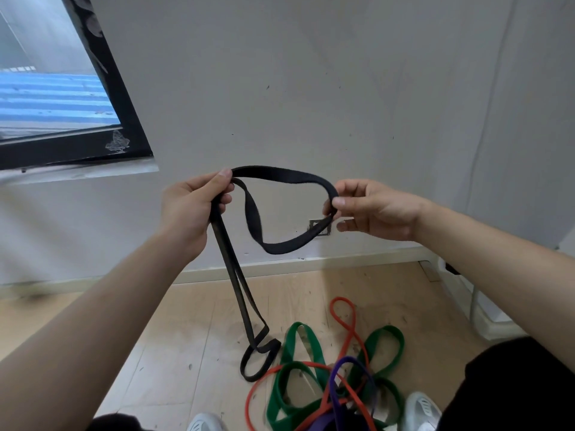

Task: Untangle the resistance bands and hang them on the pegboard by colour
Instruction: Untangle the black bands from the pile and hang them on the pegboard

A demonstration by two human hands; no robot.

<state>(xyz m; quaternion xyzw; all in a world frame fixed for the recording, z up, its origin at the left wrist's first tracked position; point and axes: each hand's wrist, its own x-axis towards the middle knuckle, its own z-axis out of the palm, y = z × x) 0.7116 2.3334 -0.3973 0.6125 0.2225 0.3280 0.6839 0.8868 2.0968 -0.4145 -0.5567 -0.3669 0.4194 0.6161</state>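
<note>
- Up at ten o'clock, a black-framed window (56,98) is set in the white wall (311,88).
- Left hand (189,206), at nine o'clock of centre: its grip is curled round the black band (280,172), thumb pressed on top, two strands dropping out below the fist.
- Those strands hang down to the wooden floor (186,321) near six o'clock, and the band's end lies there in a small loop, just beside the red band (342,299).
- Between the hands the black band arches across, then sags in a twisted loop.
- Right hand (373,209), at three o'clock: grip pinching the loop's far bend between thumb and forefinger, other fingers loosely curled beneath.
- Down at five o'clock, the heap on the floor: green bands (300,325), the red one and a purple band (351,360), all crossed over each other.
- Pale shoes (420,409) at the bottom edge, either side of the heap.
</note>
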